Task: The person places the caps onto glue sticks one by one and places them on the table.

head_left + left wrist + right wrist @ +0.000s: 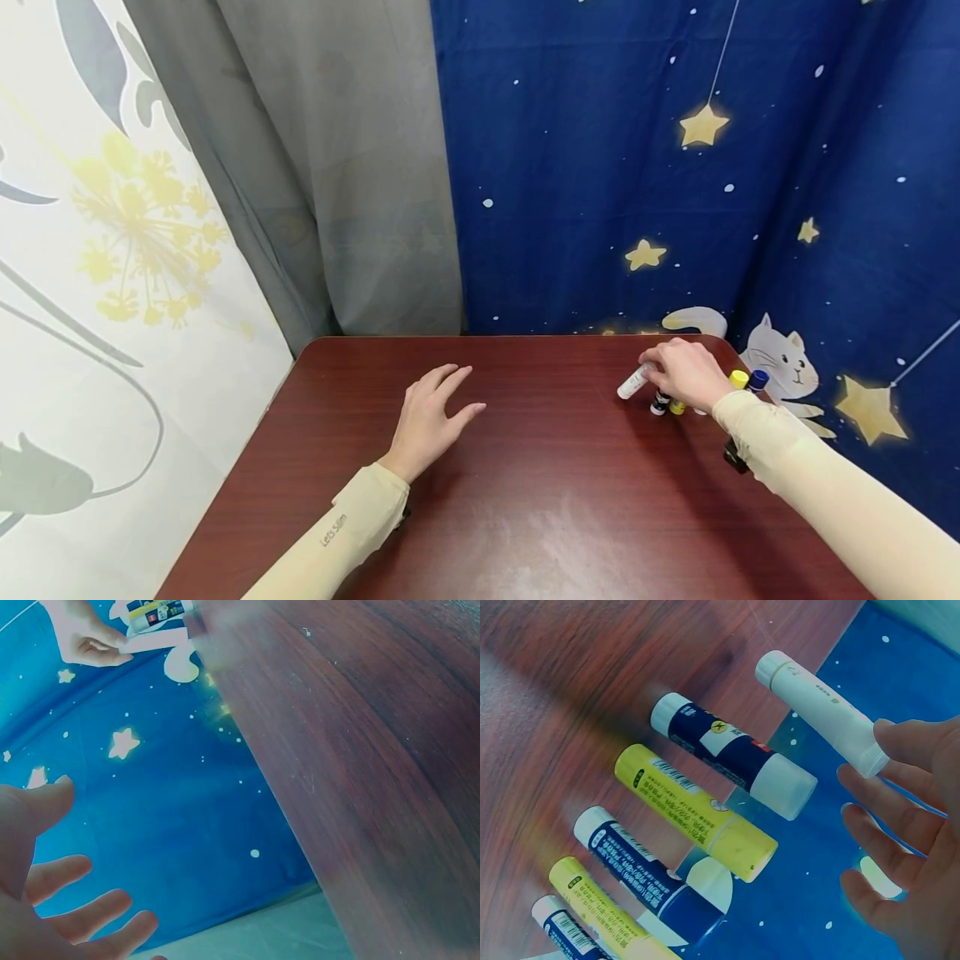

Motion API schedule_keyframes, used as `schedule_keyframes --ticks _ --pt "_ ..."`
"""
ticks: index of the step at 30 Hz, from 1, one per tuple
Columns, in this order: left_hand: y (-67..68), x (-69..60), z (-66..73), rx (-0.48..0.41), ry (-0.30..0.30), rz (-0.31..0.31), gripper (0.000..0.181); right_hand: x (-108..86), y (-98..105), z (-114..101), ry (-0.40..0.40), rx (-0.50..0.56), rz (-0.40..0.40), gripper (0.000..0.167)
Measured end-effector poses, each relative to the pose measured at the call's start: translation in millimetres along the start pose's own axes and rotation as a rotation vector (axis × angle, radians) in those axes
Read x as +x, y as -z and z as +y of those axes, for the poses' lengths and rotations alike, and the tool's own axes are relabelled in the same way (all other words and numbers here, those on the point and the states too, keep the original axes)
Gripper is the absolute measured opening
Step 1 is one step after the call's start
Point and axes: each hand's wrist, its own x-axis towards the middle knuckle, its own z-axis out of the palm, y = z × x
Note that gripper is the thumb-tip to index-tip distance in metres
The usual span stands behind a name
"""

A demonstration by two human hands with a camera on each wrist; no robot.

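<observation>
My right hand (686, 373) pinches the top end of a white glue stick (633, 382) between thumb and fingertips. The stick leans at the far right of the table; whether its lower end touches the wood I cannot tell. Beside it in the right wrist view stands a row of glue sticks: a dark blue and white one (735, 754), a yellow one (694, 810), a blue one (649, 874), another yellow one (607, 919) and a small blue one (566, 930). Over the table's left half, my left hand (427, 421) hovers with fingers spread, holding nothing.
The dark red wooden table (525, 492) has rounded far corners. Behind it hang a grey curtain (382, 167) and a blue star-patterned curtain (562, 167). A white panel with a flower print (187, 400) borders the left side.
</observation>
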Motion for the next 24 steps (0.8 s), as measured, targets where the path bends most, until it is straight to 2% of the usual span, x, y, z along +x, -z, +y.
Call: schedule_keyframes --ticks 9,16,24 --pt "-0.7 -1.3 -1.4 -0.002 0.022 -0.022 0.062 -5.3 -2.6 2.5 0.042 -0.052 0.006 0.019" --pt "-1.8 -2.6 -3.2 -0.005 0.036 -0.037 0.062 -6.2 -4.3 3.1 0.014 -0.060 -0.046 0.022" --pt "-4.4 -4.0 -6.3 0.007 0.034 -0.038 0.062 -6.7 -9.0 3.6 0.009 -0.077 -0.069 0.021"
